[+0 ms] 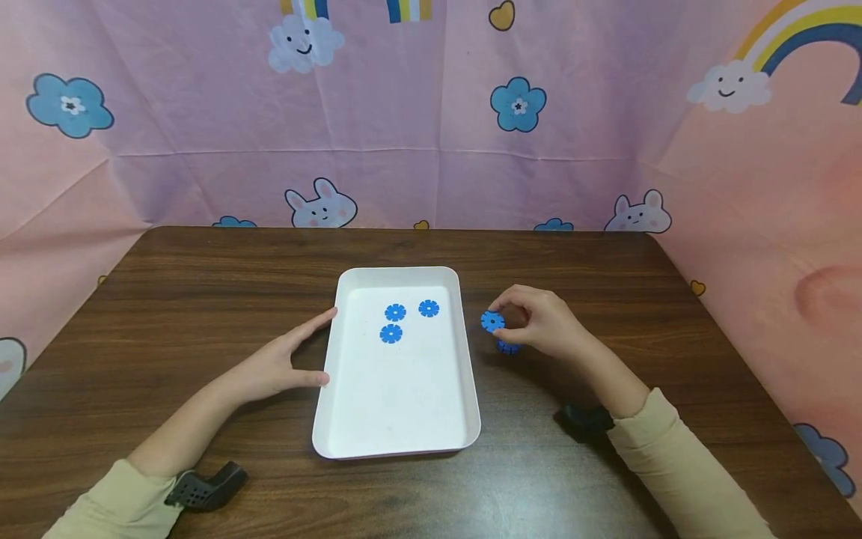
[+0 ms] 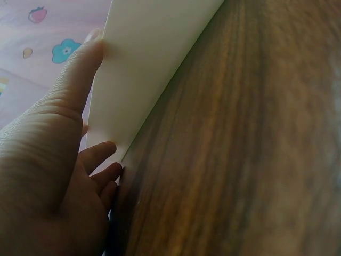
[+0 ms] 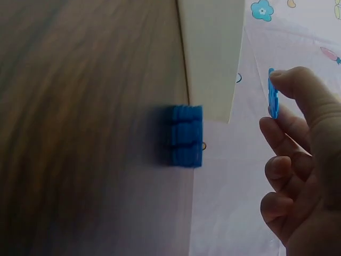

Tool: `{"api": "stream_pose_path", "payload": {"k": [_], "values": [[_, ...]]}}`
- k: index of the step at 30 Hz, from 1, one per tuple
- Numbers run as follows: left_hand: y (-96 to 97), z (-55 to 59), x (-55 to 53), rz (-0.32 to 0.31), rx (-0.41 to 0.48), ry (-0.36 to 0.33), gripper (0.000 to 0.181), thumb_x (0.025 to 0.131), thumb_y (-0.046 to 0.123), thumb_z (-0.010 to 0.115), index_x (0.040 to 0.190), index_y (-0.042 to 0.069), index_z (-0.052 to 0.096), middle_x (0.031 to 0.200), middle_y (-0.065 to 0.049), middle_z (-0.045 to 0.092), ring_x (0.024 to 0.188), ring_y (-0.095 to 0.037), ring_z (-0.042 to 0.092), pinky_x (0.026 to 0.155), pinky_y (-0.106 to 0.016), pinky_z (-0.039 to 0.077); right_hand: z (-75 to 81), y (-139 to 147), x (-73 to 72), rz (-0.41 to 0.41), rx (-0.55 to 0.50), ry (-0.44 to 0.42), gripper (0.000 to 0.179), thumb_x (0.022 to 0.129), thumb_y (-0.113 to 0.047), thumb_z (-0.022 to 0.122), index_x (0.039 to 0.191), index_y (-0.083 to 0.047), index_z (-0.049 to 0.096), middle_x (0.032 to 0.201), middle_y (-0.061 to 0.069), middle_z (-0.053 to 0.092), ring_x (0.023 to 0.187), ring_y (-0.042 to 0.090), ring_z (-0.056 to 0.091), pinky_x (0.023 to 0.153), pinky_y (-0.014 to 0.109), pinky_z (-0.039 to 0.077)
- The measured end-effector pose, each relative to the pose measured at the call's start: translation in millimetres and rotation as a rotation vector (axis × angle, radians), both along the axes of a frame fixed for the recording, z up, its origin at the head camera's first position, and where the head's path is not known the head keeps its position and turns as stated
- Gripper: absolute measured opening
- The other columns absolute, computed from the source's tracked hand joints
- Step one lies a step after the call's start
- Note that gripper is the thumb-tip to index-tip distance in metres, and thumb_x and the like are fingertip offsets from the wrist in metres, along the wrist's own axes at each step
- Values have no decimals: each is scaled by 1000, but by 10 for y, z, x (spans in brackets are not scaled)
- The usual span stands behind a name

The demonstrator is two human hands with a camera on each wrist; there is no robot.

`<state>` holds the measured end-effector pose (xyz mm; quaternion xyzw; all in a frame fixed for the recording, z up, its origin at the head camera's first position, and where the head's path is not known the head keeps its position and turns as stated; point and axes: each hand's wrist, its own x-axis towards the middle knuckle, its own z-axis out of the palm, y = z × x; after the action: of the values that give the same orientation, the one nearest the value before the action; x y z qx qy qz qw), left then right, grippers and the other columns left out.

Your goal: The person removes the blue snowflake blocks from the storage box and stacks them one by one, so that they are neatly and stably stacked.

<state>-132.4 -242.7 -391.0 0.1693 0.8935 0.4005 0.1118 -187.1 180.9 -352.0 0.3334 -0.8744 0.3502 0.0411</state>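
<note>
Between thumb and fingers my right hand (image 1: pixel 545 322) pinches a blue notched disc (image 1: pixel 492 322), raised just right of the white tray (image 1: pixel 397 404). Under that hand a short stack of the same blue discs (image 3: pixel 186 136) stands on the table, mostly hidden by the hand in the head view. My left hand (image 1: pixel 272 367) touches the tray's left side with thumb and fingertips, the fingers spread. Inside the tray, toward its far end, lie three blue discs: a near one (image 1: pixel 390 334), one (image 1: pixel 395 312) just behind it, and another (image 1: pixel 429 308) to the right.
The brown wooden table (image 1: pixel 222 299) carries the tray at its middle. A printed pink and purple cloth (image 1: pixel 404 112) hangs behind the table's far edge and along the sides. A black wrist device (image 1: pixel 207 486) sits at the left sleeve.
</note>
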Motion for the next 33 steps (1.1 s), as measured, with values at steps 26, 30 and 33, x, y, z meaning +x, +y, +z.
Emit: {"api": "stream_pose_path", "payload": {"k": [26,30,33], "values": [[9,19,12,-4,2,0,97,76,38,80,153,29,22,156,-15,20,140,-44,16,97,-74,18,-243,278,-23,20,47,-24,29,74,-10,83,100,-14,70,90,-7,61,61,11,45,53,26,37],[2,12,6,-7,7,3,97,77,38,80,153,29,22,156,-15,20,140,-44,16,97,-74,18,-257,292,-16,14,54,-28,29,74,-12,84,100,-14,70,89,-7,60,62,12,45,53,27,38],[-2,9,5,-6,8,5,97,76,38,80,153,30,22,156,-14,20,140,-43,16,98,-73,18,-273,303,-17,12,54,-27,29,74,-13,84,99,-14,70,90,-6,61,62,12,46,54,27,38]]}}
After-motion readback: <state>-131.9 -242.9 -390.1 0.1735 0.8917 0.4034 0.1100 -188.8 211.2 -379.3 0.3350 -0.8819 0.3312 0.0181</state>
